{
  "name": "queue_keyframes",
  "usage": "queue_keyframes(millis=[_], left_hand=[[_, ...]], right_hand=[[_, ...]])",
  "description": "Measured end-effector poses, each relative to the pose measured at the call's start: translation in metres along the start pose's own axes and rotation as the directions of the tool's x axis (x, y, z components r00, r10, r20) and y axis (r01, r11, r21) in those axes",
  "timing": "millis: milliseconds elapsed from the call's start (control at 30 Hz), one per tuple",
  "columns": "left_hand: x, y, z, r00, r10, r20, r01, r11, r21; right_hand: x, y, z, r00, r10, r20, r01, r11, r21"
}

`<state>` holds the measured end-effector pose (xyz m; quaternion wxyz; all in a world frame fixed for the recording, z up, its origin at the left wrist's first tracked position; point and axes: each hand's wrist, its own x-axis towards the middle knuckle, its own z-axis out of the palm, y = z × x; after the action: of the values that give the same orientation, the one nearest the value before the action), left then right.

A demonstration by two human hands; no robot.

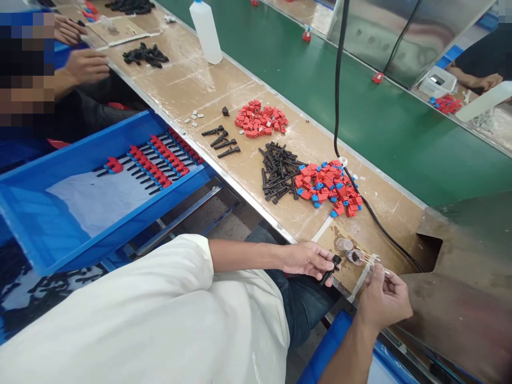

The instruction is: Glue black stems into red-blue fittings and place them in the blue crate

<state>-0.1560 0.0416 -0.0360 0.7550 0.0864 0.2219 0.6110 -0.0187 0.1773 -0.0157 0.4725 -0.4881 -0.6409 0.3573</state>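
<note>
My left hand [302,258] is closed around a small black plastic part [331,270], held tilted over the table's front edge. To its right, my right hand [384,298] is pinched on a thin stick [386,272], of which only a short pale end shows. Between the hands stand two small clear cups. One cup [353,257] has dark contents and several thin wooden sticks [365,256] leaning out towards my right hand. The other cup [344,244] is just behind it. Dark wet spots mark the board around them.
Beyond lie a pile of red-and-blue parts [330,186], black stick-like parts [280,169] and red parts [261,118]. A black cable [370,210] crosses the table. A blue tray [100,224] holds rows of assembled parts. A co-worker's hand [86,66] is at far left; a white bottle [207,32] stands behind.
</note>
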Motion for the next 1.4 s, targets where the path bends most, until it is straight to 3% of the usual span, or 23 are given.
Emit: queue_keyframes(millis=[133,233,333,400,467,533,633,900,1100,1167,1200,1267,1333,1367,1400], left_hand=[[0.002,-0.001,0.000,1.000,-0.013,-0.026,0.013,1.000,-0.014],[0.004,-0.002,0.000,0.999,-0.021,-0.044,0.020,0.999,-0.025],[0.004,-0.003,0.001,0.998,-0.035,-0.045,0.034,0.999,-0.035],[0.003,-0.004,0.003,0.998,-0.043,-0.037,0.042,0.999,-0.033],[0.002,-0.005,0.006,0.999,-0.045,-0.025,0.045,0.999,-0.023],[0.000,-0.006,0.009,0.999,-0.047,-0.010,0.047,0.999,-0.010],[-0.002,-0.006,0.014,0.999,-0.049,-0.003,0.049,0.999,0.010],[-0.006,-0.006,0.018,0.999,-0.038,-0.019,0.039,0.997,0.061],[-0.005,-0.008,0.018,0.993,0.094,-0.074,-0.067,0.948,0.310],[-0.004,-0.009,0.017,0.986,0.139,-0.092,-0.095,0.923,0.372],[-0.004,-0.009,0.017,0.984,0.152,-0.093,-0.105,0.916,0.387],[-0.005,-0.008,0.016,0.983,0.161,-0.086,-0.115,0.913,0.392],[-0.006,-0.006,0.014,0.987,0.143,-0.075,-0.107,0.927,0.359],[-0.007,-0.004,0.013,0.990,0.124,-0.068,-0.096,0.940,0.328],[-0.008,-0.003,0.013,0.994,0.098,-0.058,-0.077,0.954,0.290]], right_hand=[[0.004,0.002,-0.003,0.984,0.177,-0.010,-0.171,0.960,0.222],[0.010,-0.002,-0.012,0.930,0.293,0.220,-0.359,0.849,0.387],[0.009,-0.013,-0.022,0.852,0.281,0.441,-0.477,0.763,0.436],[0.000,-0.023,-0.026,0.892,0.248,0.378,-0.408,0.800,0.439],[-0.015,-0.035,-0.027,0.960,0.173,0.220,-0.251,0.880,0.402],[-0.029,-0.045,-0.027,0.990,0.065,0.122,-0.103,0.934,0.341],[-0.044,-0.052,-0.027,0.993,-0.047,0.105,0.015,0.959,0.284],[-0.051,-0.051,-0.025,0.985,-0.107,0.138,0.083,0.982,0.171],[-0.058,-0.052,-0.025,0.970,-0.217,0.111,0.217,0.976,0.009],[-0.057,-0.048,-0.027,0.919,-0.359,0.161,0.376,0.922,-0.091],[-0.056,-0.045,-0.029,0.864,-0.461,0.204,0.492,0.860,-0.139],[-0.054,-0.041,-0.033,0.682,-0.664,0.306,0.726,0.664,-0.178],[-0.053,-0.037,-0.036,0.498,-0.778,0.382,0.864,0.480,-0.150],[-0.053,-0.035,-0.037,0.443,-0.800,0.404,0.894,0.427,-0.134],[-0.053,-0.034,-0.038,0.420,-0.812,0.407,0.905,0.409,-0.118]])
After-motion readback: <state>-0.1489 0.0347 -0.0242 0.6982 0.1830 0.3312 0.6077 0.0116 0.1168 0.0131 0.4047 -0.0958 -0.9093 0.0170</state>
